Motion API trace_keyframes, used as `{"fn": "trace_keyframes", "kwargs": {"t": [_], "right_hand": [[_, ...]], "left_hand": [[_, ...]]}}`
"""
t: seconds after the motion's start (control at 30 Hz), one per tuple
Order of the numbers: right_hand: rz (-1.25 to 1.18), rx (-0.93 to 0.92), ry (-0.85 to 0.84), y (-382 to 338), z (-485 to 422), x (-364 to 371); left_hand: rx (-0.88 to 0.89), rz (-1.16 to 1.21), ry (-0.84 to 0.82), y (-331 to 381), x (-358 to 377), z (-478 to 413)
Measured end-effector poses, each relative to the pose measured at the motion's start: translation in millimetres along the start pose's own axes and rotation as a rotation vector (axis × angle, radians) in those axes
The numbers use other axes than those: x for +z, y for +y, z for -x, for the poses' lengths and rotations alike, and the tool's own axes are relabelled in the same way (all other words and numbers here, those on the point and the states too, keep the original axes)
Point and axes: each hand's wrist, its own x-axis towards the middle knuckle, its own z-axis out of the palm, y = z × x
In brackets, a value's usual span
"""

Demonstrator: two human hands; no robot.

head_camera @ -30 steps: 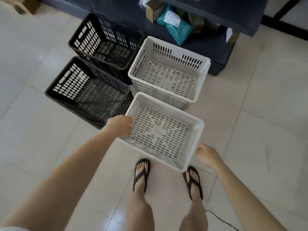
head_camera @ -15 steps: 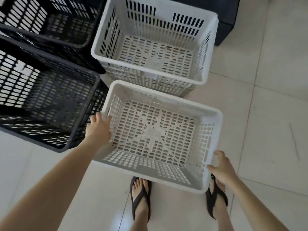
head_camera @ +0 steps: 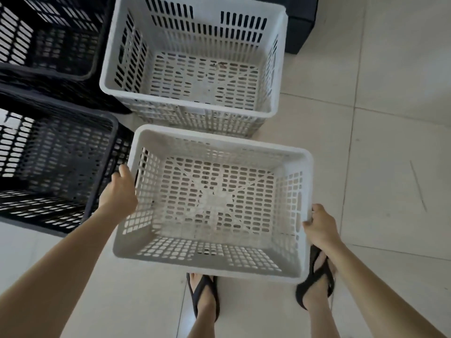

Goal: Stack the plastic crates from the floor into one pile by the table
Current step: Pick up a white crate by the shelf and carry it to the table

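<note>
A white slotted crate [head_camera: 212,203] sits in front of my feet, and both hands grip it. My left hand [head_camera: 119,191] holds its left rim. My right hand [head_camera: 319,228] holds its right rim near the front corner. Just beyond it stands a second white crate [head_camera: 192,62], which looks like it rests on another white crate below. To the left are two black crates, one near [head_camera: 53,162] and one farther back [head_camera: 48,32].
The dark base of the table [head_camera: 300,28] shows at the top, right behind the far white crate. Pale floor tiles [head_camera: 390,142] stretch out to the right. My feet in black flip-flops [head_camera: 205,298] stand under the near crate's front edge.
I have bent closer to the crates. My right hand has come from the floor side onto the near white crate's right rim, and both hands now hold it.
</note>
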Motion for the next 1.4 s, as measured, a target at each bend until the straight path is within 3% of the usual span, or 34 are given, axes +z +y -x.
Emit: {"fn": "trace_keyframes", "kwargs": {"t": [0.33,0.53,0.83,0.97,1.4], "right_hand": [[0.085,-0.017,-0.108,14,37,-156],[0.152,-0.067,-0.096,35,57,-295],[-0.044,-0.057,0.004,97,55,-515],[-0.063,-0.047,0.039,125,35,-601],[-0.041,0.077,0.049,163,-130,-822]], "left_hand": [[-0.131,0.145,-0.032,58,-117,96],[-0.104,0.08,-0.068,129,-216,168],[0.041,-0.036,-0.064,310,-360,262],[0.073,0.087,-0.003,397,-400,273],[0.176,0.131,-0.078,677,-488,171]]}}
